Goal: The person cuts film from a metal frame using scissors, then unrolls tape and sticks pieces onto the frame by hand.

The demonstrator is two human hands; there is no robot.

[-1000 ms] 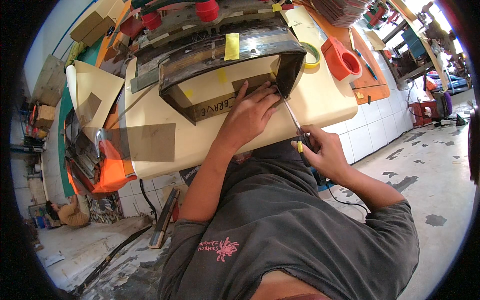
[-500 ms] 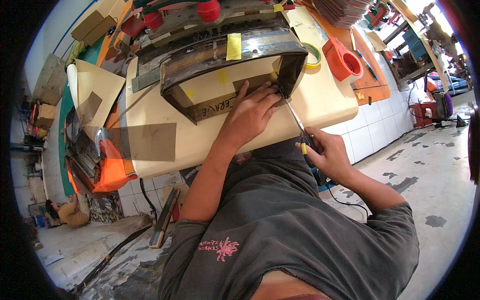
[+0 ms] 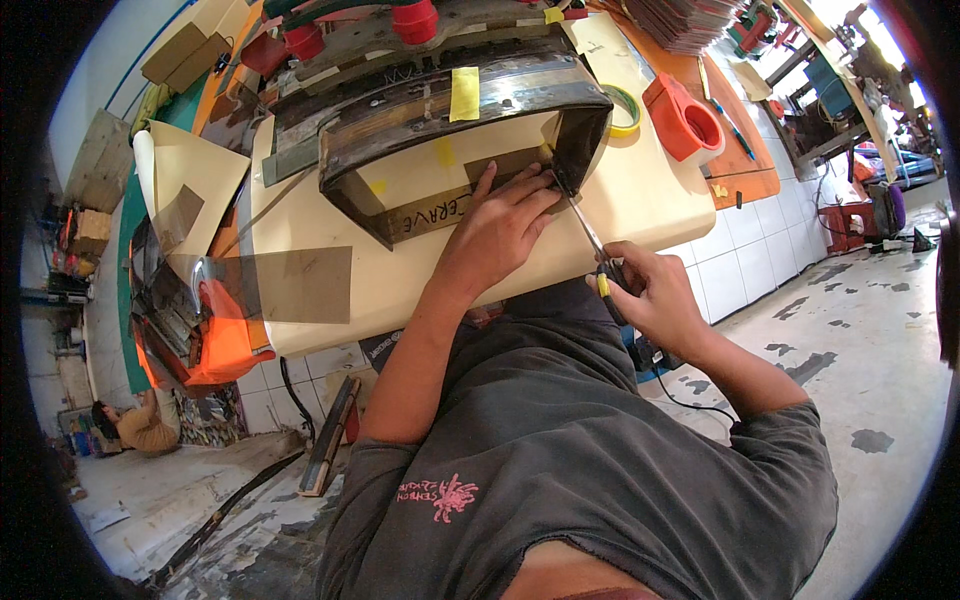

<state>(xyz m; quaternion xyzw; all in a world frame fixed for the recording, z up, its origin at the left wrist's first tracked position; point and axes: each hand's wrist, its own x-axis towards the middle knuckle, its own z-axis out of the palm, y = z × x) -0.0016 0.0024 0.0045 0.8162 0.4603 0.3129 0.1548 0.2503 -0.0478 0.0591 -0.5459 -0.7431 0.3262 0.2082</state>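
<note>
A dark curved frame [image 3: 350, 150] with a strip of yellow tape [image 3: 465, 93] on its top stands on the cream-covered table [image 3: 400, 290]. My left hand [image 3: 502, 228] lies flat on its near lower edge, over a brownish translucent strip [image 3: 408, 218] with handwriting, fingers stretched toward the right corner. In my right hand [image 3: 655, 295] is a pair of scissors [image 3: 591, 233] with black and yellow handles. Their slim metal blades point up and left to the frame's right corner, close to my left fingertips. Whether the tips are cutting I cannot tell.
A red tape dispenser [image 3: 683, 118] and a yellow tape roll [image 3: 624, 112] lie right of the frame. To the left are a loose translucent sheet [image 3: 310, 285] and an orange container [image 3: 228, 335] of dark pieces. A person [image 3: 145, 425] sits low at the far left.
My right hand has moved slightly up and left, and the scissor handles have turned a little in it. The frame has shifted barely left; my left hand stays on its edge.
</note>
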